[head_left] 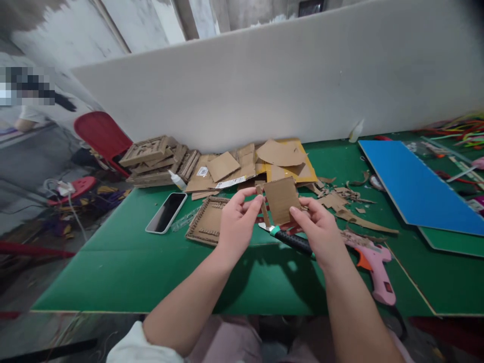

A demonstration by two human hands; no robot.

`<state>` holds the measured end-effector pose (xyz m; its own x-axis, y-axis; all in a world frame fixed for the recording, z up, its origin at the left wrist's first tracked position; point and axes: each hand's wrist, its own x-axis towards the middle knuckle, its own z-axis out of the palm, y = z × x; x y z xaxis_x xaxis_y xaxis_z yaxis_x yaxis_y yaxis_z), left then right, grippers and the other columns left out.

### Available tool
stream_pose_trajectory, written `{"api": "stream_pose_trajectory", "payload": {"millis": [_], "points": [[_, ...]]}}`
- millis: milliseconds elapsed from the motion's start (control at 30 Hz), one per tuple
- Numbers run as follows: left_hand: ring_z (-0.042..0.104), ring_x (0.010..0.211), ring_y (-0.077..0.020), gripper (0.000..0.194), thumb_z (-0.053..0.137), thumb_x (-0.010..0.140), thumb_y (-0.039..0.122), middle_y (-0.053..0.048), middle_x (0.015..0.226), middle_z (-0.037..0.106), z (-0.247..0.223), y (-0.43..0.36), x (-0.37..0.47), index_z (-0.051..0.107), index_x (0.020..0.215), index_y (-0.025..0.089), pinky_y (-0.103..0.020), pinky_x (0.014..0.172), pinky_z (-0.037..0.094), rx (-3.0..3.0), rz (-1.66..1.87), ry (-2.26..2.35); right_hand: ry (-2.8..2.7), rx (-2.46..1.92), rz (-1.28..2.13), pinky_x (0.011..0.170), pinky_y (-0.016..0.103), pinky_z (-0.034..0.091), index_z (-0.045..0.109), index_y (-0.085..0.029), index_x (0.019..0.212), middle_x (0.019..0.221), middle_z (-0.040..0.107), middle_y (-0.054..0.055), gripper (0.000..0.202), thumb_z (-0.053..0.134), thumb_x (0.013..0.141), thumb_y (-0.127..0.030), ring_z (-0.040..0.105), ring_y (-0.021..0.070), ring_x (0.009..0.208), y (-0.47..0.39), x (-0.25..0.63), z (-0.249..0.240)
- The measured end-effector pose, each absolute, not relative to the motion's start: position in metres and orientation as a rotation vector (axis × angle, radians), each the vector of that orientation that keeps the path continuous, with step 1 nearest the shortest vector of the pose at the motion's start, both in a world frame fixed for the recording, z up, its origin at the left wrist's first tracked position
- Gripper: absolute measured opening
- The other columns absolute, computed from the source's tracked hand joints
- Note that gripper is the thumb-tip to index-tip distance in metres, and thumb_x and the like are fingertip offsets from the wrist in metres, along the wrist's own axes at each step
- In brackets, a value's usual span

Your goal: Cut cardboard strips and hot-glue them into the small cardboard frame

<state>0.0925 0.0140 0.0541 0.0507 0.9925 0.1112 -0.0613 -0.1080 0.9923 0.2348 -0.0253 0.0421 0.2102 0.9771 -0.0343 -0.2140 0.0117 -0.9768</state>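
Over the green table, my left hand (240, 219) pinches a narrow cardboard strip (263, 206), held upright. Close beside it, a squarish cardboard piece (281, 200) is gripped by its right side in my right hand (315, 222). Whether strip and piece touch is hard to tell. A utility knife (293, 241) with a black and green handle lies under my hands, its blade toward the left. Partly behind my left hand rests a cardboard panel (202, 222) with corrugated strips along its edges. A pink glue gun (378, 267) with an orange trigger lies right of my right forearm.
A white-edged phone (166, 213) lies left on the green table (113, 272). Stacked cardboard frames (149, 156) and flat cardboard sheets (242, 156) line the back. Cardboard scraps (340, 199) and a blue board (419, 184) occupy the right. A white partition (245, 96) rises behind.
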Motion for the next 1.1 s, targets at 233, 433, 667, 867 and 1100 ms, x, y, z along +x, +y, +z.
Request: {"api": "stream_pose_trajectory", "payload": {"millis": [233, 433, 667, 867, 1100], "points": [[0.064, 0.062, -0.0131, 0.033, 0.064, 0.076, 0.041, 0.0, 0.067, 0.068, 0.049, 0.017, 0.091, 0.059, 0.098, 0.018, -0.017, 0.047, 0.049, 1.278, 1.261, 1.095, -0.94, -1.141, 1.211, 0.051, 0.021, 0.051, 0.055, -0.021, 0.089, 0.072, 0.07, -0.003, 0.025, 0.065, 0.074, -0.038, 0.063, 0.0105, 0.052, -0.024, 0.233, 0.041], [0.062, 0.06, -0.0115, 0.03, 0.063, 0.076, 0.04, 0.001, 0.065, 0.066, 0.049, 0.018, 0.089, 0.06, 0.097, 0.018, -0.017, 0.048, 0.049, 1.305, 1.27, 1.097, -0.967, -1.14, 1.243, 0.049, 0.022, 0.051, 0.055, -0.021, 0.091, 0.074, 0.07, -0.002, 0.03, 0.065, 0.073, -0.042, 0.065, 0.0122, 0.053, -0.022, 0.234, 0.038], [0.063, 0.062, -0.0134, 0.032, 0.063, 0.076, 0.04, 0.0, 0.066, 0.066, 0.051, 0.016, 0.088, 0.059, 0.098, 0.017, -0.019, 0.049, 0.05, 1.296, 1.249, 1.101, -0.964, -1.156, 1.216, 0.05, 0.022, 0.051, 0.055, -0.021, 0.094, 0.073, 0.07, -0.002, 0.03, 0.065, 0.073, -0.041, 0.065, 0.0124, 0.054, -0.024, 0.232, 0.037], [0.062, 0.059, -0.0136, 0.033, 0.064, 0.074, 0.04, 0.001, 0.064, 0.066, 0.046, 0.017, 0.091, 0.06, 0.098, 0.016, -0.021, 0.05, 0.05, 1.256, 1.221, 1.12, -1.018, -1.194, 1.226, 0.052, 0.022, 0.05, 0.056, -0.021, 0.096, 0.074, 0.069, -0.001, 0.03, 0.063, 0.075, -0.041, 0.064, 0.0118, 0.056, -0.024, 0.231, 0.034], [0.06, 0.064, -0.01, 0.041, 0.07, 0.069, 0.035, 0.001, 0.066, 0.066, 0.037, 0.017, 0.087, 0.061, 0.104, 0.015, -0.019, 0.059, 0.047, 1.227, 1.185, 1.064, -1.149, -1.257, 1.344, 0.056, 0.025, 0.049, 0.055, -0.022, 0.106, 0.088, 0.069, 0.001, 0.033, 0.055, 0.081, -0.043, 0.065, 0.0141, 0.064, -0.025, 0.226, 0.03]]}}
